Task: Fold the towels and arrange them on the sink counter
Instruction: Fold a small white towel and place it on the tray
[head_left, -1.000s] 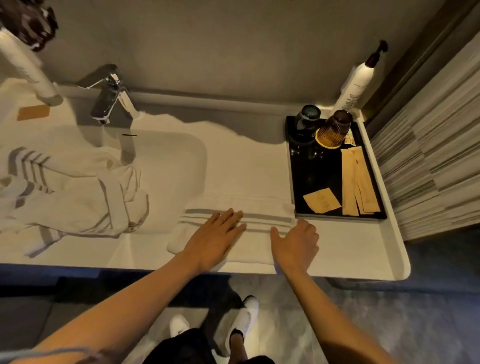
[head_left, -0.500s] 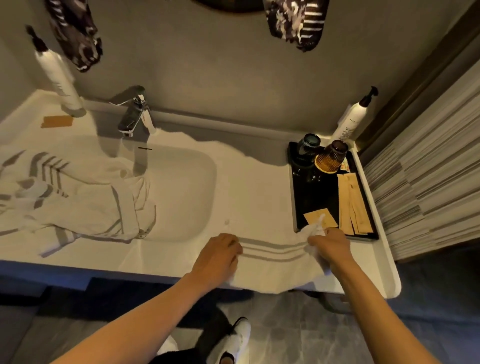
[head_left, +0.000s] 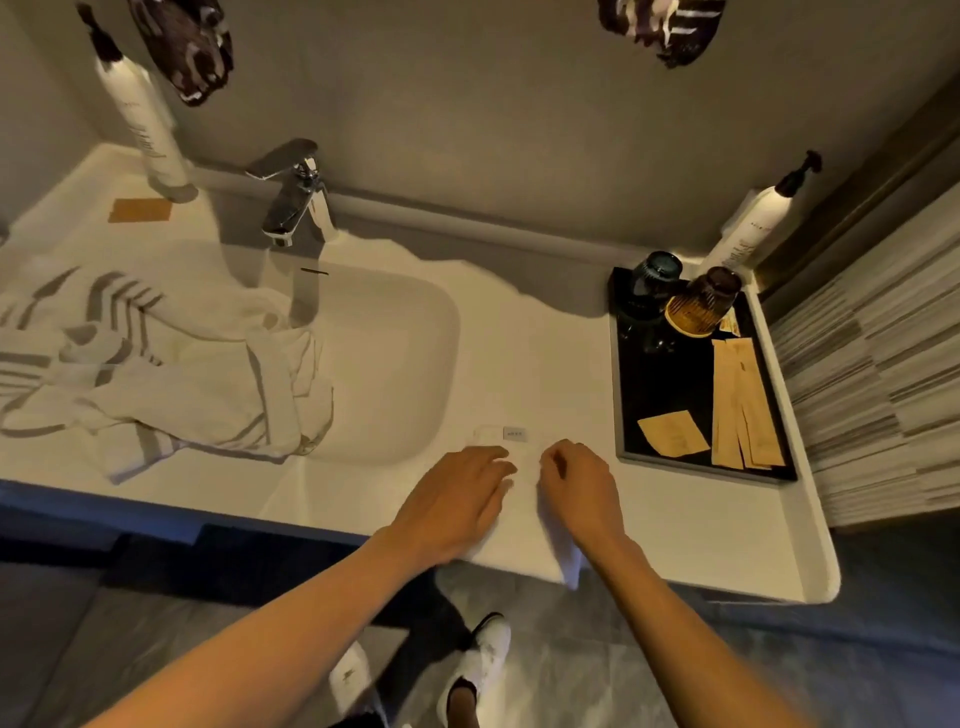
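A small white towel (head_left: 523, 501) lies folded into a narrow stack near the front edge of the white sink counter (head_left: 701, 535), its grey label (head_left: 514, 434) facing up and one corner hanging over the edge. My left hand (head_left: 457, 499) rests flat on the towel's left half. My right hand (head_left: 582, 488) sits on its right half with fingers curled onto the fabric. A crumpled pile of white towels with grey stripes (head_left: 171, 374) lies on the counter left of the basin, spilling into it.
The sink basin (head_left: 395, 364) and chrome faucet (head_left: 296, 202) are behind the towel to the left. A black tray (head_left: 670, 379) with two tumblers and paper sachets stands at the right. Pump bottles stand at the back left (head_left: 150, 130) and back right (head_left: 753, 228).
The towel's right end was lifted by my right hand and folded over leftward; the stripes are now hidden and the label shows. Both hands have come close together on the narrower stack.
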